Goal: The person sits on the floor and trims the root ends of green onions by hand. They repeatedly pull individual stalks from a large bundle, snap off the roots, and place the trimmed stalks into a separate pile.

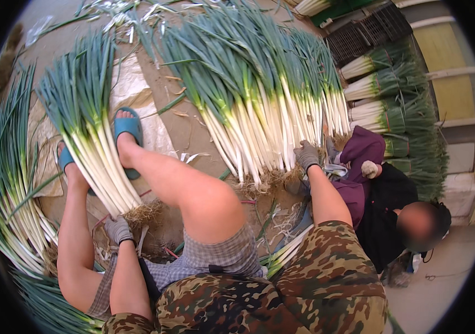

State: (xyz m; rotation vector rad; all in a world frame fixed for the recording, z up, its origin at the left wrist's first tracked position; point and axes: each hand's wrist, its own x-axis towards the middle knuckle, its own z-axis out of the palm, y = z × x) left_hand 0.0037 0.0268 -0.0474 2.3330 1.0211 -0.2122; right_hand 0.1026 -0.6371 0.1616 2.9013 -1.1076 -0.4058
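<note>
My left hand (118, 229), in a grey knit glove, touches the root end of a bunch of long green onions (99, 167). That bunch lies between my legs, its green leaves pointing away from me. Part of a thin red strip (99, 222) shows beside the glove. My right hand (306, 155), gloved too, reaches to the lower white stalks of a wide pile of green onions (258, 125). Its fingertips bend against the stalks near the hairy roots (258, 182). The fingers of both hands are partly hidden, so their grip is unclear.
A co-worker (387, 208) sits close on my right, a gloved hand (369, 169) raised. Beyond are tied onion bundles (364, 87) and black plastic crates (369, 31). More onions (16, 188) lie at left. A pale woven sheet (137, 96) and leaf scraps (124, 16) cover parts of the floor.
</note>
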